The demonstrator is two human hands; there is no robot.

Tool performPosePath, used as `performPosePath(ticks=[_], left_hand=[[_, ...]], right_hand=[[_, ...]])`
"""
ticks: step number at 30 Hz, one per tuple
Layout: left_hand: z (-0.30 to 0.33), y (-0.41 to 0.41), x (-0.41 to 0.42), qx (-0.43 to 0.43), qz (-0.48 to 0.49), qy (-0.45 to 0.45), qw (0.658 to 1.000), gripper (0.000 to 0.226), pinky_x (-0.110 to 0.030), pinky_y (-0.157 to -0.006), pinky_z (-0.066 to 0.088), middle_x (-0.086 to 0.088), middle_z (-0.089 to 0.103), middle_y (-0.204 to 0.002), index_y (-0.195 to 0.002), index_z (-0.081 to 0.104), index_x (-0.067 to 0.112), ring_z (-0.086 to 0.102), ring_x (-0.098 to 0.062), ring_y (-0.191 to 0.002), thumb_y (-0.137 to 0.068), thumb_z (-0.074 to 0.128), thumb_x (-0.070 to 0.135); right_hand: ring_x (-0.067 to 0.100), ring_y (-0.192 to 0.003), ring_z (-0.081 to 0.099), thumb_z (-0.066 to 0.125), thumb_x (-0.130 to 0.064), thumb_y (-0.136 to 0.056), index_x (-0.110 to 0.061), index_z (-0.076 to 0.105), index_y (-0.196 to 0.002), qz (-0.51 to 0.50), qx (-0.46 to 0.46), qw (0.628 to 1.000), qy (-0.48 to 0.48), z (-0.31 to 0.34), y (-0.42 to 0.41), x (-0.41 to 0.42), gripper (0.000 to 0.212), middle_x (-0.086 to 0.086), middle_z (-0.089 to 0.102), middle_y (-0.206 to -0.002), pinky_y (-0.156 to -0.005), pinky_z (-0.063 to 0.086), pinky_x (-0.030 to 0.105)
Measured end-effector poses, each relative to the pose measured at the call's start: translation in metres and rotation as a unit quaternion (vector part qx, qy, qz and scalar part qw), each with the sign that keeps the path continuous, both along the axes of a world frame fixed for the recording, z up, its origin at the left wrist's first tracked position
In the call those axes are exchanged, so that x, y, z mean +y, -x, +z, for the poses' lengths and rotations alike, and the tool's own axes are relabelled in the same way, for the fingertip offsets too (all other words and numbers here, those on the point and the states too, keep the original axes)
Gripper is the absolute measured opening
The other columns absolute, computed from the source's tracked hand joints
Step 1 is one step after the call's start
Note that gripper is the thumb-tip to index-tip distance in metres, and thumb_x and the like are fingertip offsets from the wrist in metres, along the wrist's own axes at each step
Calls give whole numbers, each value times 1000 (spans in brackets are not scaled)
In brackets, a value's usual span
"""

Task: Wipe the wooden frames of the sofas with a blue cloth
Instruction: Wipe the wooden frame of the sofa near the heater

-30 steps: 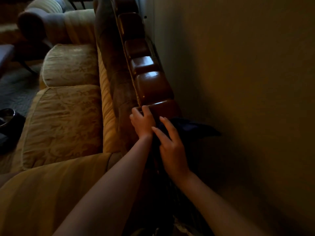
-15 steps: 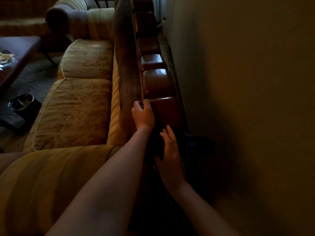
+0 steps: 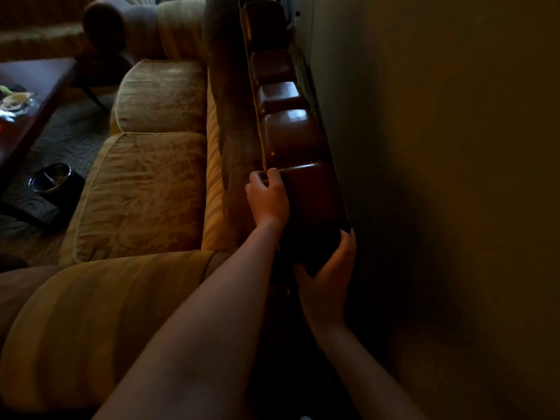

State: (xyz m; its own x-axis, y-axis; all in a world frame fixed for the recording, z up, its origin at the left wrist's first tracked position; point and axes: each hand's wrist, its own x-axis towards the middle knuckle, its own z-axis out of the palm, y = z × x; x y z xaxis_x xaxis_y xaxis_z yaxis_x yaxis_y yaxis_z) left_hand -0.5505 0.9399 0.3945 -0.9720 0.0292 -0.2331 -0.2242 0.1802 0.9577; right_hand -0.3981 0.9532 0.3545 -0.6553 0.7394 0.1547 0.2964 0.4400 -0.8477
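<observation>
The sofa's glossy brown wooden frame (image 3: 288, 137) runs along the top of the backrest, close to the wall. My left hand (image 3: 268, 200) grips the front edge of the nearest wooden block, fingers curled over it. Just behind it, my right hand (image 3: 327, 277) wraps around a dark mass on the frame, thumb on the near side and fingertips on the wall side. That mass is the blue cloth (image 3: 307, 248), almost black in the shadow, and its outline is hard to make out.
The wall (image 3: 439, 177) stands right beside the frame, leaving a narrow gap. Gold patterned seat cushions (image 3: 142, 189) lie to the left. A dark coffee table (image 3: 33, 86) and a metal bowl (image 3: 51, 177) on the rug sit at far left. Another sofa (image 3: 136, 22) stands at the back.
My right hand has gone from lying flat on the cloth to cupping it, and has slid towards the wall side. The left hand stays on the frame's edge. The view has shifted right.
</observation>
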Motion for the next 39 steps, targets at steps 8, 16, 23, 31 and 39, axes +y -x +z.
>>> performPosePath(ticks=[8,16,23,31,39], left_hand=[[2,-2,0,2,1,0,1000,41,-35,-86,42,-18,51,-125,-123,49,9,52,-29,-109,-95,40,38],[2,-2,1,3,7,-4,1000,55,-47,-96,45,-18,52,-123,-119,52,11,53,-32,-109,-82,38,49],[-1,-1,-1,22,4,1,1000,41,-41,-88,44,-20,53,-121,-115,53,10,52,-25,-97,-92,39,41],[4,-4,-1,16,0,-7,1000,38,-37,-89,41,-16,50,-125,-122,49,7,51,-28,-109,-97,39,34],[18,7,-24,455,-225,188,841,31,-41,-94,35,-15,53,-118,-116,53,12,48,-29,-111,-85,50,14]], right_hand=[[1,-89,58,54,-4,-93,0,41,-135,143,-27,942,304,19,-3,84,44,-2,56,-106,-77,49,9],[21,-112,51,34,-5,-99,-6,43,-134,9,15,953,303,27,17,70,36,5,52,-117,-93,40,32],[25,-110,54,40,-6,-98,-12,53,-118,-105,43,938,327,3,3,50,25,1,55,-108,-89,41,25],[14,-110,50,43,-2,-93,-11,47,-132,-158,100,949,253,39,29,28,40,2,52,-122,-92,37,22],[21,-114,52,45,-6,-94,-4,52,-125,-321,95,912,238,-3,35,1,32,11,54,-123,-96,39,32]])
